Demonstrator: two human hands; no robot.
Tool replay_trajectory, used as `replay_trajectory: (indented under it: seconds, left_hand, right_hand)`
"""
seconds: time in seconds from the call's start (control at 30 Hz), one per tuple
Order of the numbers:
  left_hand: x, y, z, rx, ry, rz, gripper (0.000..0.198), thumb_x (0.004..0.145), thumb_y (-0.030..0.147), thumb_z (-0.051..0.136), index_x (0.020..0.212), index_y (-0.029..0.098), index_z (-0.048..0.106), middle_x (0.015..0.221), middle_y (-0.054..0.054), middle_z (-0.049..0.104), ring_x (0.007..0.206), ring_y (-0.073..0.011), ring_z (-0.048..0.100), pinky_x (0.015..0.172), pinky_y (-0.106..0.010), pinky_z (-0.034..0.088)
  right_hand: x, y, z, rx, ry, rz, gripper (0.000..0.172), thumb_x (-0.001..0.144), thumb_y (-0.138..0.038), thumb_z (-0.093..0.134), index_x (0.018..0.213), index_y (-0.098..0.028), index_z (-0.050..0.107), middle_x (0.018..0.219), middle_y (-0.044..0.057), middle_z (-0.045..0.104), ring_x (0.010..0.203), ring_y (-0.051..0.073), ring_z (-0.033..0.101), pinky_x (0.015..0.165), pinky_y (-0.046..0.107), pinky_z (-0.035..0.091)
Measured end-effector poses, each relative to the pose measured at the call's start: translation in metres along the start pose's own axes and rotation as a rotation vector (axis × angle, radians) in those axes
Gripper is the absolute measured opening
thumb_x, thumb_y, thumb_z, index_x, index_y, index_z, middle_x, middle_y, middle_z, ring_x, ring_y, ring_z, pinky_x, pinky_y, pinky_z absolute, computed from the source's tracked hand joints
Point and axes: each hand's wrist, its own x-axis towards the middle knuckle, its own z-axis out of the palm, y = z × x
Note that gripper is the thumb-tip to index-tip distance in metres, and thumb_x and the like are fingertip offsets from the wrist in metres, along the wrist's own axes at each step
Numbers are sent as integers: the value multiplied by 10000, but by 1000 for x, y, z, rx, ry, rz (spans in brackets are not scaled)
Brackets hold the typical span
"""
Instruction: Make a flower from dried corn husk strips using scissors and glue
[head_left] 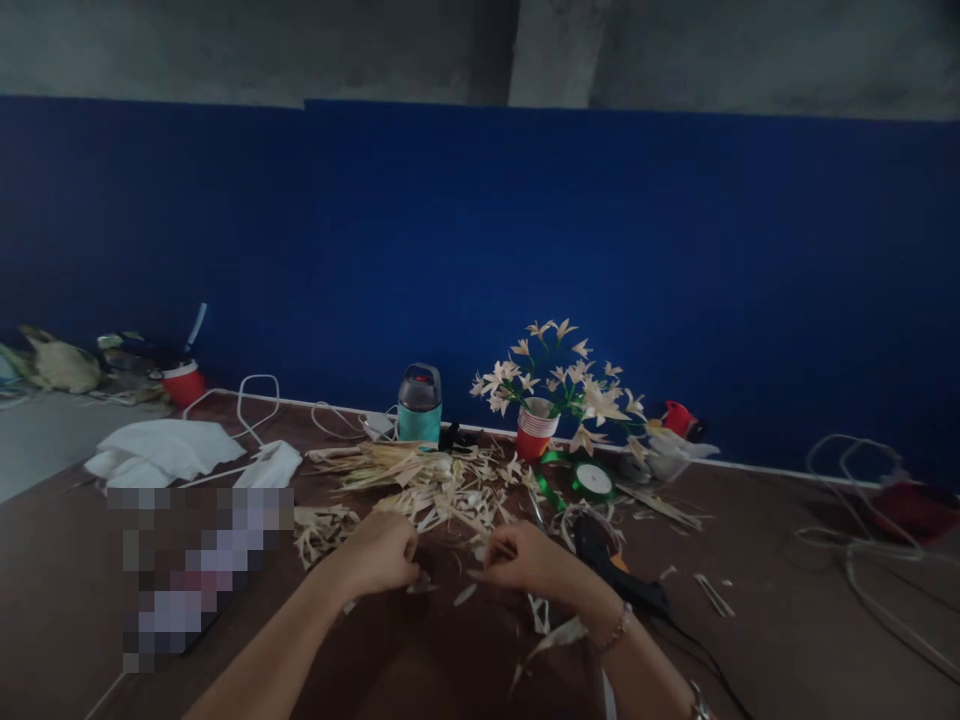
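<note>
My left hand (381, 556) and my right hand (526, 560) rest low on the brown table (750, 620), a little apart, both with fingers curled. Between them lie small pale strips (424, 587) of dried leaf; whether either hand pinches one is too dark to make out. Just beyond the hands spreads a pile of pale leaf strips and scraps (420, 485). A black glue gun (609, 565) lies right beside my right wrist, its cord running off to the right.
A red paper cup (535, 428) holds handmade pale flowers (559, 380). Beside it lie a green ribbon roll (592, 480) and a teal jar (419, 403). White cloths (161, 450) lie at left, cables (855, 545) at right, and a blue wall (675, 250) stands behind.
</note>
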Motion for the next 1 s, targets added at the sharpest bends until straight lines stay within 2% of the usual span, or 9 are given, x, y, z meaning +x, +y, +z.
replay_trajectory:
  seconds: [0.1, 0.23, 0.3, 0.37, 0.47, 0.67, 0.83, 0.9, 1.0]
  left_hand:
    - [0, 14, -3, 21, 127, 80, 112, 594, 124, 561, 639, 205, 624, 658, -19, 620, 692, -197, 541, 630, -264, 338]
    - [-1, 33, 3, -42, 345, 279, 136, 712, 174, 580, 839, 214, 609, 875, -30, 629, 913, -216, 510, 805, -323, 345]
    - [-1, 38, 8, -43, 404, 375, 205, 756, 176, 556, 951, 225, 598, 946, -38, 620, 960, -218, 486, 857, -350, 330]
    - [-2, 40, 13, -17, 428, 427, 192, 798, 180, 520, 961, 233, 605, 938, -37, 621, 938, -212, 485, 851, -360, 331]
    - [-2, 40, 15, 16, 460, 441, 157, 841, 214, 480, 864, 227, 635, 875, -33, 629, 878, -197, 497, 804, -352, 335]
    - [2, 38, 15, -130, 554, 300, 169, 826, 226, 488, 776, 209, 649, 827, -44, 638, 870, -206, 522, 772, -337, 356]
    - [11, 34, 16, -593, 558, 86, 168, 752, 270, 545, 657, 178, 649, 731, -46, 647, 756, -197, 562, 729, -301, 401]
    - [12, 35, 16, -814, 499, -42, 177, 713, 309, 581, 646, 161, 652, 658, -29, 635, 672, -182, 561, 650, -271, 404]
    - [10, 39, 15, -1118, 402, -176, 221, 669, 364, 622, 682, 145, 650, 603, -3, 615, 586, -152, 549, 565, -236, 390]
  right_hand:
    - [2, -1, -3, 173, 90, 75, 20, 600, -170, 583, 606, -153, 591, 494, -62, 469, 476, 69, 377, 449, 182, 259]
    - [3, -1, -2, 266, 157, 138, 16, 572, -154, 589, 576, -147, 575, 461, -72, 447, 446, 57, 360, 435, 181, 258]
    - [3, -1, -2, 265, 164, 160, 7, 565, -142, 573, 565, -150, 572, 445, -76, 440, 428, 56, 360, 423, 180, 259]
    - [3, -2, -1, 255, 164, 167, 26, 571, -146, 560, 582, -152, 583, 445, -75, 445, 419, 61, 368, 412, 182, 261]
    - [5, -4, 1, 203, 186, 121, 40, 579, -153, 553, 589, -150, 591, 443, -70, 451, 424, 73, 381, 416, 191, 275]
    - [9, -5, 1, 65, 377, -7, 65, 603, -152, 545, 655, -153, 584, 560, -34, 528, 548, 119, 471, 528, 218, 360]
    - [9, -3, -1, -62, 594, -162, 244, 780, -365, 487, 860, -176, 618, 716, 25, 568, 675, 166, 510, 620, 256, 386]
    - [8, -5, 1, 30, 581, -194, 342, 831, -442, 411, 918, -181, 614, 640, 2, 518, 607, 148, 476, 570, 247, 363]
    - [8, -11, 8, 317, 413, -138, 470, 764, -546, 484, 999, -152, 585, 542, -51, 425, 466, 95, 357, 458, 222, 278]
